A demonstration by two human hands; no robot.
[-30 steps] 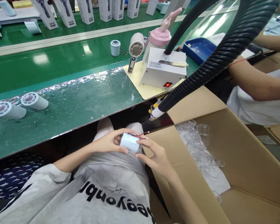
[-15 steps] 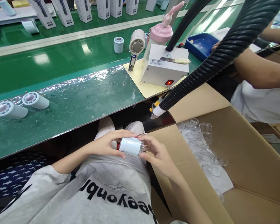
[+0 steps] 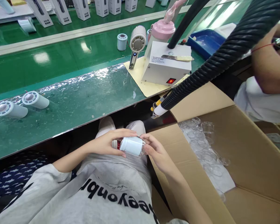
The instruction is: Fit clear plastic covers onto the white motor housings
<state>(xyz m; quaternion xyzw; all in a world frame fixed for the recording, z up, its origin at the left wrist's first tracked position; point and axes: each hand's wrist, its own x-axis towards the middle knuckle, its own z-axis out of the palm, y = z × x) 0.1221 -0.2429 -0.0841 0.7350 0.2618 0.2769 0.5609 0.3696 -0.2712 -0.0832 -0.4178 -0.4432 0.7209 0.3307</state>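
Note:
Above my lap I hold a light-blue cylindrical fan housing (image 3: pixel 132 146) lying sideways between both hands. My left hand (image 3: pixel 109 143) curls round its left end, fingers along the top and thumb below. Red wires and a whitish end piece show at that end. At the other end, my right hand (image 3: pixel 155 151) pinches a clear plastic cover (image 3: pixel 142 148) that sits around the housing's right part. How far the cover reaches along the housing is hard to make out.
Two similar housings (image 3: pixel 35 100) lie on the bench at left. A handheld fan (image 3: pixel 137 43) leans against a white machine (image 3: pixel 166 67) with a lit red switch. A black hose (image 3: pixel 200 74) hangs across the right. Clear plastic covers (image 3: pixel 207 155) fill part of a cardboard box (image 3: pixel 256 161). A co-worker's arm (image 3: pixel 266 62) is at right.
My right fingers have shifted slightly on the clear cover at the housing's right end. My left hand keeps its hold. The co-worker's arm has drawn back to the right.

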